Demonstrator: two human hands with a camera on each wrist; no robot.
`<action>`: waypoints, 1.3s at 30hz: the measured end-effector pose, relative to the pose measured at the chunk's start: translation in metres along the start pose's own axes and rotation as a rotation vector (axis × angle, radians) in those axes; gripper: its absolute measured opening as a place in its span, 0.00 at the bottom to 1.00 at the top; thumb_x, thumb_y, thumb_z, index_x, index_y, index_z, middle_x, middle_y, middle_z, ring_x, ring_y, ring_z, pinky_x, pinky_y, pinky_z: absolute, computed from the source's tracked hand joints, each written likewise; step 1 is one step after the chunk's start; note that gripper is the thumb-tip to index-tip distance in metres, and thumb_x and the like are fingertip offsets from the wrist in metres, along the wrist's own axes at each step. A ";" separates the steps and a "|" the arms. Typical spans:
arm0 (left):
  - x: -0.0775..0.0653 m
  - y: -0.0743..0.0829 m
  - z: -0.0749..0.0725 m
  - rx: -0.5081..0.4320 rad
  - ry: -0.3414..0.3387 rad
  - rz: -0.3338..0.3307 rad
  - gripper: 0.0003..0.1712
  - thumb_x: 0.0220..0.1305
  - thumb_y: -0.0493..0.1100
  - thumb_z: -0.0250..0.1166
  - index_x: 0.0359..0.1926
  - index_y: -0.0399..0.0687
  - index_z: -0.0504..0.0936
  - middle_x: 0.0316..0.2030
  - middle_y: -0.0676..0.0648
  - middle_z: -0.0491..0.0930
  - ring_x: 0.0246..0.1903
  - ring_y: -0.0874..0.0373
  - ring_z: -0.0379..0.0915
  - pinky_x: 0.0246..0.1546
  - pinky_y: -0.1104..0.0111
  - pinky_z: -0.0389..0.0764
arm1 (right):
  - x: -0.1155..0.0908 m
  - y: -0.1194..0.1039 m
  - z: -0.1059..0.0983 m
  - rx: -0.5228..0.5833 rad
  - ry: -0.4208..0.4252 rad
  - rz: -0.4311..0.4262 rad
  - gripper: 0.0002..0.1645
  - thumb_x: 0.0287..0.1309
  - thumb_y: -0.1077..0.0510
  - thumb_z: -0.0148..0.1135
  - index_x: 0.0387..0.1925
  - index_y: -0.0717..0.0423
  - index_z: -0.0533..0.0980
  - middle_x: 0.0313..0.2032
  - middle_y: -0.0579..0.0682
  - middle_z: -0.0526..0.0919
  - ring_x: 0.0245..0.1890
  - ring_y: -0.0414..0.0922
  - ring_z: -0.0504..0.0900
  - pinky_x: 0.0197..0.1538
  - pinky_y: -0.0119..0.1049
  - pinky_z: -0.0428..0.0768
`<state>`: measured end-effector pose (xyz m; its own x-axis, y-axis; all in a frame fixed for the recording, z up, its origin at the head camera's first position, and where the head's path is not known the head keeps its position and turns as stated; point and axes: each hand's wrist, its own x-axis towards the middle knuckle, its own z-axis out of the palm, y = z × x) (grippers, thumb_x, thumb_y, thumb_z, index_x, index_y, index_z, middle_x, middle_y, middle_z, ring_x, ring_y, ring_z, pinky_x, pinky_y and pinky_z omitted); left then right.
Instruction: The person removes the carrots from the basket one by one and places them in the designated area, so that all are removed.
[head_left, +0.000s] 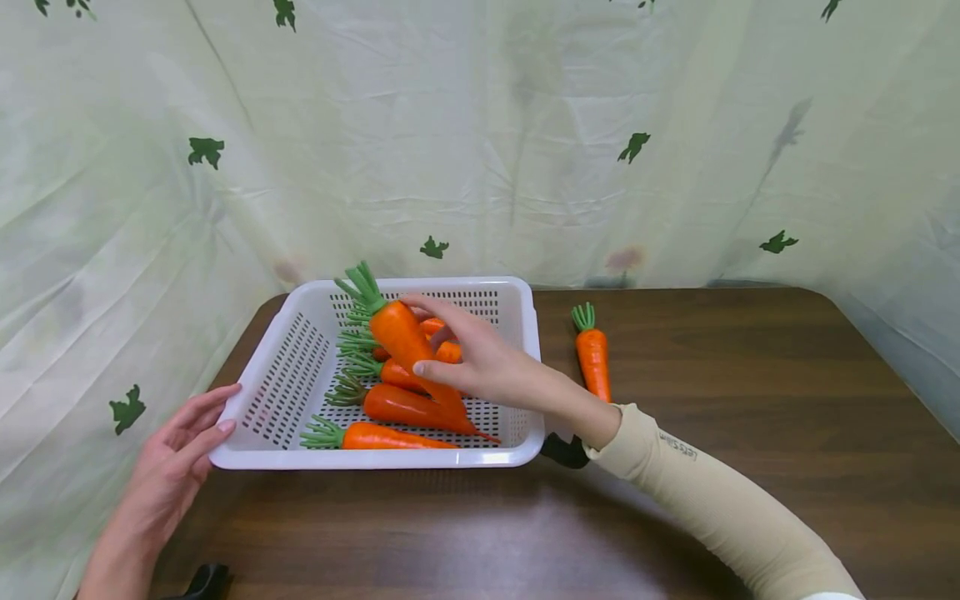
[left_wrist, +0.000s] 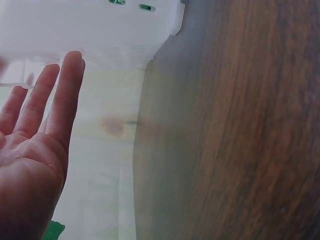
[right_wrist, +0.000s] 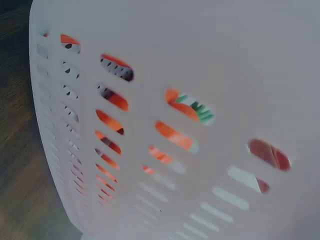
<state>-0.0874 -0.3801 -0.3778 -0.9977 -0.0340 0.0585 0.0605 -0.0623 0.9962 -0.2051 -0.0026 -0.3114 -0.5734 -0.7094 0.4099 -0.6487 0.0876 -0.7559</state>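
Note:
A white slotted plastic basket (head_left: 375, 459) holds several orange carrots with green tops, including one carrot (head_left: 401, 436) along its near side. Inside it, my right hand (head_left: 480, 354) grips a carrot (head_left: 401, 333) between thumb and fingers. This carrot slants over the others, its green top overlapping the far rim in the head view. My left hand (head_left: 183, 442) touches the basket's left rim with fingertips and thumb. In the left wrist view, its fingers (left_wrist: 67, 100) are straight against the basket. The basket wall (right_wrist: 225, 45) fills the right wrist view and hides the right hand.
Another carrot (head_left: 593, 358) lies on the brown wooden table (head_left: 750, 400), right of the basket, partly behind the right forearm. A pale curtain (head_left: 480, 150) with green leaf shapes hangs behind the table. A black object (head_left: 206, 581) shows at the lower left edge.

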 end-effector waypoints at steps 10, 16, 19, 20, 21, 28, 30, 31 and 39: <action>-0.001 0.001 0.001 -0.019 -0.016 0.022 0.26 0.73 0.31 0.51 0.70 0.47 0.67 0.60 0.55 0.73 0.52 0.63 0.74 0.44 0.69 0.81 | -0.012 -0.024 -0.014 0.104 0.152 0.086 0.42 0.61 0.68 0.64 0.73 0.50 0.58 0.62 0.53 0.69 0.46 0.48 0.78 0.46 0.38 0.82; -0.001 0.002 0.002 -0.026 -0.015 0.020 0.27 0.73 0.31 0.51 0.70 0.47 0.67 0.60 0.55 0.73 0.52 0.63 0.74 0.44 0.68 0.81 | -0.020 -0.044 -0.023 0.126 0.223 0.113 0.40 0.62 0.70 0.62 0.72 0.55 0.57 0.63 0.57 0.67 0.48 0.52 0.77 0.41 0.39 0.84; -0.001 0.002 0.002 -0.027 -0.017 0.020 0.27 0.73 0.31 0.51 0.70 0.46 0.67 0.60 0.55 0.74 0.52 0.63 0.74 0.43 0.68 0.81 | -0.023 -0.044 -0.026 0.135 0.247 0.115 0.40 0.62 0.68 0.62 0.72 0.55 0.57 0.63 0.57 0.68 0.48 0.52 0.76 0.41 0.39 0.84; -0.001 0.002 0.002 -0.027 -0.017 0.019 0.27 0.73 0.31 0.51 0.70 0.47 0.67 0.60 0.55 0.74 0.52 0.63 0.74 0.43 0.69 0.81 | -0.023 -0.042 -0.027 0.138 0.257 0.113 0.41 0.62 0.68 0.63 0.72 0.54 0.57 0.63 0.56 0.68 0.48 0.52 0.77 0.41 0.40 0.84; 0.000 0.003 0.002 -0.027 -0.017 0.018 0.27 0.73 0.31 0.51 0.70 0.47 0.67 0.60 0.55 0.74 0.52 0.63 0.74 0.44 0.69 0.81 | -0.024 -0.038 -0.028 0.142 0.267 0.114 0.41 0.62 0.67 0.63 0.72 0.52 0.57 0.64 0.55 0.67 0.48 0.51 0.77 0.40 0.40 0.84; 0.002 0.004 0.002 -0.012 -0.007 0.011 0.26 0.73 0.32 0.52 0.70 0.47 0.67 0.60 0.55 0.73 0.52 0.63 0.74 0.43 0.68 0.82 | -0.031 -0.018 -0.035 0.188 0.338 0.091 0.43 0.61 0.62 0.66 0.72 0.39 0.58 0.64 0.47 0.68 0.47 0.46 0.78 0.36 0.43 0.85; 0.002 0.004 0.002 -0.016 -0.006 0.009 0.26 0.73 0.32 0.52 0.70 0.47 0.67 0.60 0.55 0.73 0.52 0.64 0.75 0.43 0.68 0.82 | -0.035 -0.017 -0.037 0.204 0.354 0.083 0.43 0.61 0.62 0.67 0.72 0.38 0.59 0.63 0.47 0.68 0.47 0.47 0.78 0.35 0.44 0.85; 0.002 0.004 0.002 -0.018 -0.007 0.010 0.26 0.73 0.32 0.52 0.70 0.47 0.67 0.59 0.55 0.74 0.51 0.64 0.75 0.42 0.68 0.82 | -0.037 -0.018 -0.039 0.210 0.359 0.080 0.43 0.61 0.62 0.66 0.72 0.38 0.59 0.63 0.47 0.68 0.47 0.47 0.78 0.34 0.45 0.85; -0.001 0.002 0.002 -0.036 -0.015 0.013 0.26 0.73 0.31 0.51 0.70 0.46 0.67 0.60 0.54 0.73 0.52 0.63 0.74 0.43 0.68 0.82 | -0.052 -0.021 -0.050 0.205 0.386 0.091 0.42 0.62 0.65 0.64 0.72 0.41 0.59 0.64 0.49 0.68 0.47 0.51 0.79 0.34 0.47 0.84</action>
<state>-0.0867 -0.3780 -0.3754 -0.9971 -0.0202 0.0727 0.0743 -0.0980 0.9924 -0.1866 0.0675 -0.2916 -0.7939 -0.3884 0.4678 -0.4963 -0.0306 -0.8676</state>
